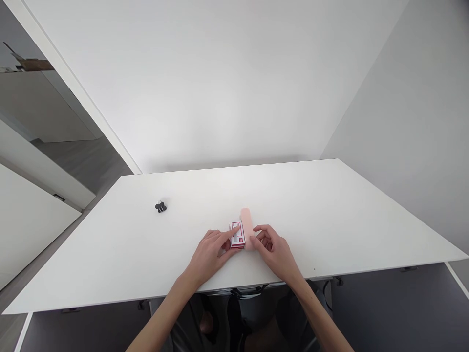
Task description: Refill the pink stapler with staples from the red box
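A small red and white box lies flat near the front middle of the white table. Right beside it, on its right, lies a pale pink oblong object. My left hand rests on the table with its index finger stretched onto the box's top and the other fingers loosely curled. My right hand sits at the pink object's near end, fingers bent and touching it. Whether that hand grips the pink object or only touches it is unclear.
A small black binder clip lies alone on the left part of the table. White walls close the table's far side and right side. To the left is a gap with a grey floor. My legs show under the front edge.
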